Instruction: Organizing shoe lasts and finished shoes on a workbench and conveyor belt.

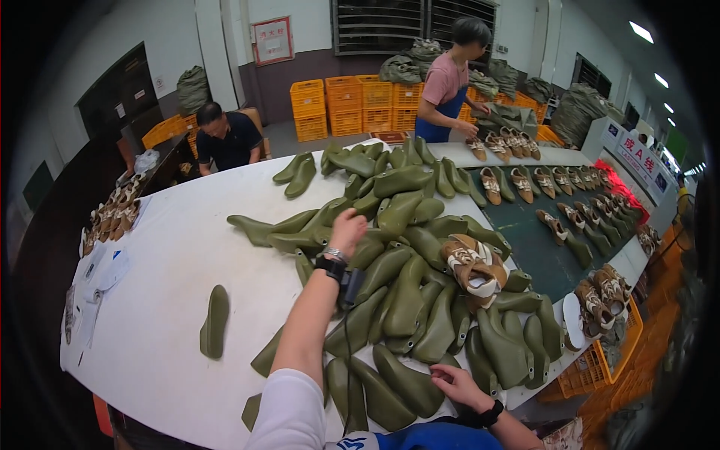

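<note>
Green shoe lasts [409, 296] lie heaped in a pile across the middle of the white table [161, 255]. My left hand [347, 232] reaches far into the pile, its fingers curled down around a green shoe last [296, 241]; the fingertips are partly hidden. Close to the table's near edge, my right hand [457, 386] hovers by the lower lasts, thumb and fingers apart, holding nothing. A pair of brown and white shoes [474, 268] rests on top of the pile, right of my left hand. One lone last [215, 321] lies apart on the left.
A dark green belt [525, 225] on the right carries rows of shoes and lasts. A co-worker in a blue apron [442, 97] stands at the far side; another person [229, 139] sits far left. Shoes [596, 300] sit above an orange crate [592, 371] at right.
</note>
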`<action>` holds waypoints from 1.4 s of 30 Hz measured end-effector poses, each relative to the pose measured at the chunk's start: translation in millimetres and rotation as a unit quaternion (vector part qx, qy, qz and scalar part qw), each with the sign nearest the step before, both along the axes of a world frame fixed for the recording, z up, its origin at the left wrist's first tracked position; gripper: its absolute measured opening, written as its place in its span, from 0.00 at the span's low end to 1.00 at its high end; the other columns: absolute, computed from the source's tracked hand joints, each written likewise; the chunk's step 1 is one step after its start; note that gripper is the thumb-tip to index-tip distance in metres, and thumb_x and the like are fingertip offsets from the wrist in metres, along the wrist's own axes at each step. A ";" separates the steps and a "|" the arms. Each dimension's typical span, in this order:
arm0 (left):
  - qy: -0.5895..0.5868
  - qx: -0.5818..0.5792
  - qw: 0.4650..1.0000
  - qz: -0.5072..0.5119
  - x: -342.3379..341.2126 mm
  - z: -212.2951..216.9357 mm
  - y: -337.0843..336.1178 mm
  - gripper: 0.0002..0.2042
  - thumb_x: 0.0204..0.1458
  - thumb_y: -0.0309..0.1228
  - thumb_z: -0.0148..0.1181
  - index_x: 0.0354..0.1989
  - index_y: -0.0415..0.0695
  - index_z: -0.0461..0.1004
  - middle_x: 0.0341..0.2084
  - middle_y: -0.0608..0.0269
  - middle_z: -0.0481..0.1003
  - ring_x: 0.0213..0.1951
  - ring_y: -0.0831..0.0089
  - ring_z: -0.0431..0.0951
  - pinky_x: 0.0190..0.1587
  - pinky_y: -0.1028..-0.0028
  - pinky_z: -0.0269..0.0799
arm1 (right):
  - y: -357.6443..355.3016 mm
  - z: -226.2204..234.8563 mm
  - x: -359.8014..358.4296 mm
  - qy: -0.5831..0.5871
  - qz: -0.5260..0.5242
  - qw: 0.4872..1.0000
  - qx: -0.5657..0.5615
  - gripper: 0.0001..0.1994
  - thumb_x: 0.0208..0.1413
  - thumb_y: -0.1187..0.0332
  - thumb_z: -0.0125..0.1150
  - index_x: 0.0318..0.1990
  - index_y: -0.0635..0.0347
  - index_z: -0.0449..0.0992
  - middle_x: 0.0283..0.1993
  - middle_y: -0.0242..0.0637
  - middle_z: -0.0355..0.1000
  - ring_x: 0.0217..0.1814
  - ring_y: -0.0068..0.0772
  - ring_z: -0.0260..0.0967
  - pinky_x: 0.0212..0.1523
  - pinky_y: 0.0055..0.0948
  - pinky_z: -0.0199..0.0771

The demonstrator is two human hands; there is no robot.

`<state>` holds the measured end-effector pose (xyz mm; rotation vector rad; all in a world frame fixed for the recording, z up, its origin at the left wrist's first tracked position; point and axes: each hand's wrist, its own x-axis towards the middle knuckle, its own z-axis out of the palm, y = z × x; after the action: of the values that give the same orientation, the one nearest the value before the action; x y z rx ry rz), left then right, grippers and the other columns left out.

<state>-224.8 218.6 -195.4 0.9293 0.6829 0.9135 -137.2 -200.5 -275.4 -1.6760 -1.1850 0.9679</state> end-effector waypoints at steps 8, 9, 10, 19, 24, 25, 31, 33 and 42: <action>0.683 0.291 0.643 0.185 -318.4 -108.8 64.6 0.34 0.38 0.35 0.61 0.57 0.38 0.59 0.54 0.45 0.62 0.57 0.50 0.59 0.60 0.61 0.54 | -21.2 -15.1 1.0 -0.048 0.036 0.995 -0.081 0.16 0.51 0.68 0.59 0.47 0.63 0.71 0.32 0.39 0.75 0.31 0.27 0.73 0.35 0.24 0.73; 0.786 0.228 0.561 0.129 -353.1 -116.7 51.7 0.39 0.38 0.38 0.62 0.60 0.38 0.53 0.55 0.46 0.61 0.57 0.46 0.59 0.60 0.60 0.54 | -21.8 -13.6 -0.3 -0.051 0.035 0.994 -0.087 0.15 0.51 0.68 0.59 0.46 0.63 0.72 0.31 0.39 0.75 0.31 0.27 0.73 0.35 0.24 0.73; 0.803 0.098 0.572 0.136 -384.6 -128.1 33.9 0.44 0.36 0.41 0.63 0.62 0.39 0.47 0.56 0.44 0.59 0.56 0.43 0.58 0.59 0.59 0.56 | -22.6 -14.9 1.1 -0.053 0.049 0.993 -0.097 0.15 0.51 0.71 0.58 0.47 0.65 0.71 0.31 0.33 0.73 0.31 0.19 0.69 0.34 0.20 0.71; 0.776 0.036 0.624 0.084 -465.1 -160.3 -54.9 0.47 0.32 0.45 0.67 0.62 0.48 0.48 0.49 0.38 0.62 0.49 0.45 0.67 0.52 0.58 0.66 | 10.4 -0.3 -27.2 -0.141 0.154 0.976 -0.058 0.14 0.48 0.69 0.58 0.44 0.62 0.73 0.31 0.41 0.74 0.30 0.35 0.73 0.34 0.29 0.72; 0.773 0.106 0.625 -0.008 -428.1 -150.7 -119.3 0.46 0.31 0.48 0.68 0.59 0.47 0.50 0.47 0.36 0.63 0.46 0.44 0.69 0.48 0.58 0.68 | 21.7 -3.6 -39.7 -0.211 0.165 0.963 -0.022 0.23 0.45 0.63 0.63 0.50 0.60 0.69 0.44 0.48 0.69 0.47 0.47 0.67 0.47 0.36 0.67; 0.751 0.130 0.647 -0.029 -430.1 -160.1 -134.6 0.46 0.30 0.48 0.69 0.58 0.47 0.51 0.45 0.37 0.65 0.45 0.44 0.69 0.47 0.57 0.68 | 20.0 -9.4 -39.2 -0.230 0.151 0.960 -0.044 0.31 0.43 0.58 0.65 0.55 0.59 0.64 0.53 0.49 0.62 0.53 0.51 0.61 0.51 0.38 0.64; 0.735 0.089 0.669 -0.068 -416.9 -141.8 -208.6 0.52 0.27 0.49 0.70 0.59 0.35 0.47 0.45 0.34 0.66 0.47 0.45 0.69 0.49 0.61 0.68 | 7.0 -44.8 -20.6 -0.365 0.124 0.919 -0.082 0.42 0.40 0.48 0.64 0.61 0.56 0.54 0.53 0.48 0.61 0.54 0.53 0.60 0.52 0.41 0.64; 0.643 0.079 0.760 -0.061 -416.5 -146.2 -219.8 0.50 0.30 0.46 0.69 0.59 0.34 0.46 0.44 0.38 0.69 0.46 0.52 0.72 0.46 0.64 0.71 | 3.2 -46.2 -18.1 -0.380 0.116 0.913 -0.094 0.41 0.40 0.48 0.64 0.59 0.60 0.56 0.52 0.51 0.63 0.53 0.53 0.61 0.52 0.41 0.64; 0.174 -0.195 0.964 0.037 -471.4 -172.2 -235.6 0.30 0.48 0.40 0.57 0.58 0.42 0.57 0.50 0.54 0.68 0.49 0.59 0.70 0.49 0.62 0.67 | 35.4 -43.9 -37.2 -0.314 0.131 0.933 -0.117 0.40 0.31 0.52 0.65 0.56 0.56 0.58 0.47 0.56 0.66 0.51 0.52 0.64 0.49 0.45 0.64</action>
<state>-696.1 -17.0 -367.6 0.7168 1.1607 0.6495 -174.4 -165.0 -319.2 -2.1467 -1.8050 0.7652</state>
